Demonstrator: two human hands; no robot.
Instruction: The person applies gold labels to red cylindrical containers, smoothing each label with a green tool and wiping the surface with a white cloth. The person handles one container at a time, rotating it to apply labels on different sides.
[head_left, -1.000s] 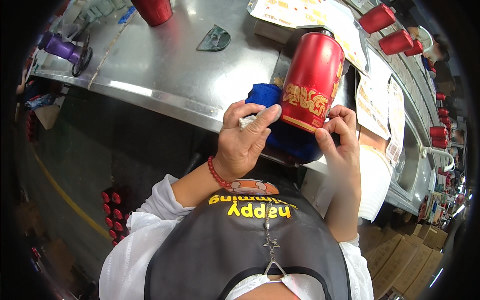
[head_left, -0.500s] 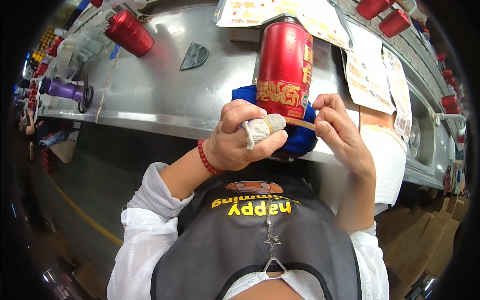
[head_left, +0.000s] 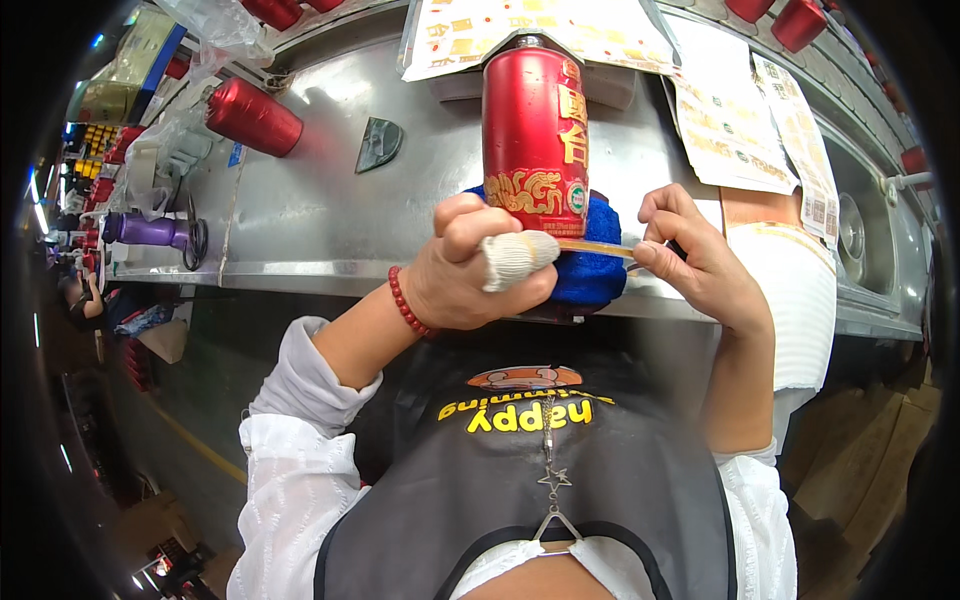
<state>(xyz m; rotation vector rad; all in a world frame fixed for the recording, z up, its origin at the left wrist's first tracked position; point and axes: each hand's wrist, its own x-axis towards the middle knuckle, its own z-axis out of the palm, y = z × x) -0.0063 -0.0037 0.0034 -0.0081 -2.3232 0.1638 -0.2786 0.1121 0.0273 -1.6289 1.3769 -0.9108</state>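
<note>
In the head view, the near edge of the steel surface (head_left: 310, 205) runs across in front of the person, with a broad stretch of metal between that edge and a dark green scraper-like piece (head_left: 379, 144) farther back. There is room for the left elbow to move; toward the right end, a white ribbed padding (head_left: 785, 310) hangs over the near edge, close beside the right forearm.

A red bottle (head_left: 530, 130) lies right of the surface's middle, base toward the near edge and neck toward the far edge, its base end at a bundled blue cloth (head_left: 592, 280). It is glossy red, with gold lettering down the right side, a gold ornamental band near the base and a small green round mark. A narrow amber strip (head_left: 605, 247) stretches from the base toward the right.

The right hand (head_left: 705, 265) pinches the strip's outer end between thumb and finger. The left hand (head_left: 455, 270), fingers curled, has a pale knitted finger sleeve (head_left: 520, 258) against the strip at the base; whether it grips or merely presses cannot be told.

A sink (head_left: 865, 230) is set at the surface's right end, a round metal fitting inside. Near the far left corner, a clear plastic bag (head_left: 150, 150) holds pale pieces too indistinct to name.
</note>
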